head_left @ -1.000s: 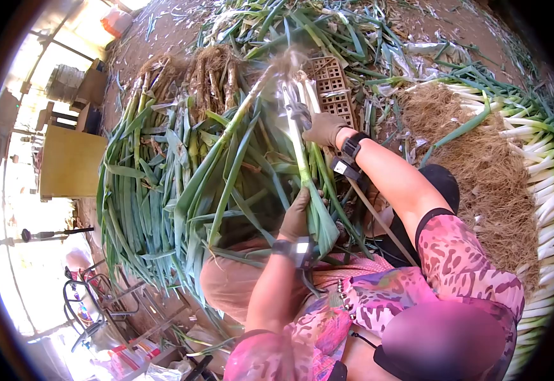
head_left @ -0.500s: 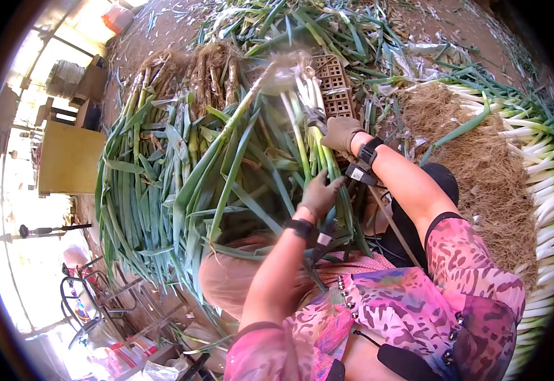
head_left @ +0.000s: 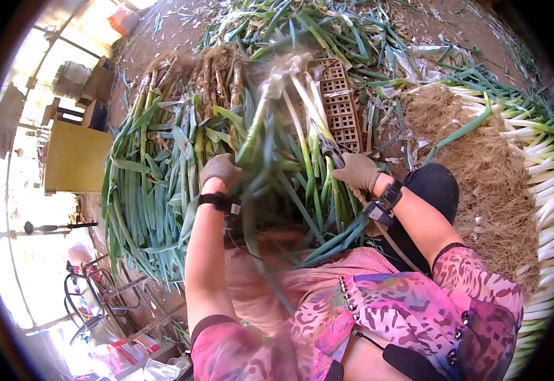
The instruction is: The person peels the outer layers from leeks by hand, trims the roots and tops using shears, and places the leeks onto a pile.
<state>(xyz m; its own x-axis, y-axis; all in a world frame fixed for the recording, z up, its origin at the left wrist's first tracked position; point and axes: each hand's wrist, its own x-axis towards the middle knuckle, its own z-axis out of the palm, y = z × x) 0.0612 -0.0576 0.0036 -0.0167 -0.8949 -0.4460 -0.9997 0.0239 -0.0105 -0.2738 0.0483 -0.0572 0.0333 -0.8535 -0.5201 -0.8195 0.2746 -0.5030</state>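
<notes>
My left hand (head_left: 222,171), in a tan glove, is closed at the edge of a motion-blurred leek (head_left: 258,124), whose roots point up and away from me. My right hand (head_left: 358,173), also gloved, grips a dark-handled tool (head_left: 331,151) beside several peeled leeks (head_left: 315,117) with white stems. Just beyond it lies a brown plastic crate (head_left: 342,108) with square holes. A pile of unpeeled leeks (head_left: 156,149) with soil on their roots lies left of my left hand.
On the right lies a long row of cleaned leeks (head_left: 547,216) with matted roots (head_left: 489,184). Loose leaves (head_left: 353,38) cover the ground beyond the crate. A yellow box (head_left: 77,157) and a metal frame (head_left: 93,298) stand at the left.
My left hand has moved left and slightly up from the peeled leeks to the blurred leek. The right hand has come a little nearer my body, and more of the crate shows.
</notes>
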